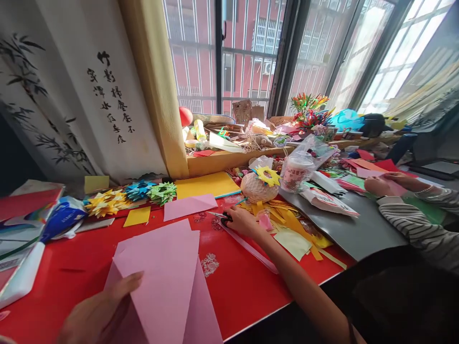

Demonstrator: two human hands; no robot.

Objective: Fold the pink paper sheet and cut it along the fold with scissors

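My left hand (102,306) pinches several overlapping sheets of pink paper (161,277), thumb on top, over the red tabletop (229,306). Farther forward, my right hand (243,220) is closed around the black handle of a pair of scissors (225,219), whose blades point left. A narrow pink paper strip (253,251) trails from near this hand toward the front edge. Just beyond the scissors lies a smaller pink sheet (190,207). My right fingers are partly hidden by the back of the hand.
Folded-paper stars (107,202) and a yellow sheet (206,185) lie at the back. Yellow strips (287,215), a plastic cup (296,169) and a grey board (344,224) are to the right. Another person's hands (387,184) handle coloured paper there. A cluttered windowsill (229,162) runs behind.
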